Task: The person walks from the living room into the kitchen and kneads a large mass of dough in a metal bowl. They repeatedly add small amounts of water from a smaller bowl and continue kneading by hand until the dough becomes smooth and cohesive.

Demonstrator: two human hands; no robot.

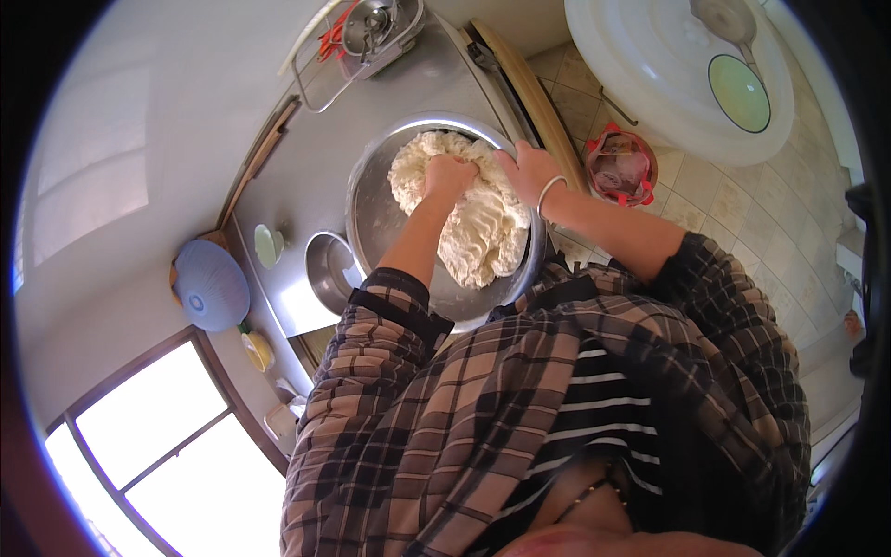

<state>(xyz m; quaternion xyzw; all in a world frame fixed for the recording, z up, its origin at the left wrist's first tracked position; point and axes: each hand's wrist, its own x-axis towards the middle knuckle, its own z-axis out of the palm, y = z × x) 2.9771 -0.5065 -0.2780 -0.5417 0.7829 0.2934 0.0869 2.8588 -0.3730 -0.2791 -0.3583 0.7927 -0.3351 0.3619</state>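
Note:
A mass of pale, rough dough (pixel 480 233) lies in a wide stainless steel basin (pixel 376 181) in front of me. My left hand (pixel 449 177) is sunk into the dough's upper part, fingers curled in and partly hidden by it. At the basin's right rim is my right hand (pixel 532 170), gripping the edge with the thumb on the inner side near the dough. A light bangle (pixel 550 195) circles my right wrist. Ridges and folds mark the lower part of the dough, and smears of flour or dough coat the basin wall.
The basin stands on a metal counter (pixel 445 76). Left of it are a smaller steel bowl (pixel 326 268) and a pale green cup (pixel 268 246). A wire rack (pixel 313 87) stands at the far end. Rightward are a red-rimmed bin (pixel 621 167) and a large white lid-like surface (pixel 640 42) holding a green bowl (pixel 739 94).

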